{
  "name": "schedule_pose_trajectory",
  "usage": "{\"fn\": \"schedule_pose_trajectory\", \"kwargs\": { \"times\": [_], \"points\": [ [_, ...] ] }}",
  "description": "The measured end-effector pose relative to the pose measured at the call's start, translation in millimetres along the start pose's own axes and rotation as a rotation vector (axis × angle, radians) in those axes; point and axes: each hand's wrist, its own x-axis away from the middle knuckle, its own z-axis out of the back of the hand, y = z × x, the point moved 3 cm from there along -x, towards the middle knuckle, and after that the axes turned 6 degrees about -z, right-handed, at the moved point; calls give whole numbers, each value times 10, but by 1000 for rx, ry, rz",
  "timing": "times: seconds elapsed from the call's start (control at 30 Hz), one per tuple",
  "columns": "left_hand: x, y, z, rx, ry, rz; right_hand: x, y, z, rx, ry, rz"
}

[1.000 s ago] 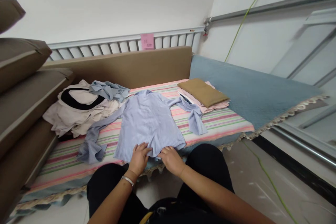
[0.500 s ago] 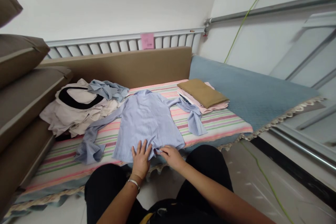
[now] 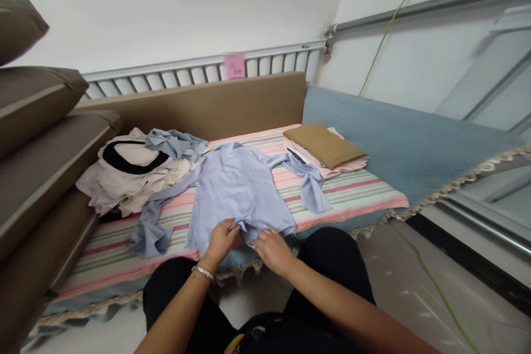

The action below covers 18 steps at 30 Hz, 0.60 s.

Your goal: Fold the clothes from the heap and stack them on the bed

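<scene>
A light blue striped shirt (image 3: 238, 182) lies spread on the striped bed cover, collar away from me and hem towards me. Its sleeves stretch out to both sides. At the hem, my left hand (image 3: 223, 239) has its fingers closed on the fabric, lifting a small fold. Just to the right, my right hand (image 3: 274, 250) pinches the hem too, fingertips bent over the cloth. Between the two hands the hem is raised and bunched.
A rumpled heap of pale clothes (image 3: 124, 177) sits to the left, a blue garment (image 3: 178, 144) on top. Folded clothes (image 3: 326, 145), the uppermost brown, lie at the right. Stacked cushions (image 3: 41, 160) border the left. A striped cover (image 3: 103, 254) is beneath.
My left hand has gone from lying flat with spread fingers on the shirt to gripping its hem. My right hand stays at the hem. The hem between them is lifted more.
</scene>
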Motion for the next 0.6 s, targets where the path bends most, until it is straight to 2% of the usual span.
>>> {"fn": "schedule_pose_trajectory", "kwargs": {
  "times": [0.13,0.3,0.4,0.5,0.57,0.6],
  "points": [
    [25,108,36,-40,-42,-59,-12,-179,-84,59,-38,27],
    [182,192,-54,-167,-256,-153,35,-216,-139,6,-95,29],
    [277,165,-85,-205,-313,-169,146,5,-67,-85,-90,-45],
    [346,128,-87,-159,-288,-201,300,438,91,-176,73,-333],
    [374,87,-64,-82,-225,-230,391,714,190,-187,178,-504],
    [379,49,-38,-53,-169,-233,415,811,227,-170,205,-540]
  ]
}}
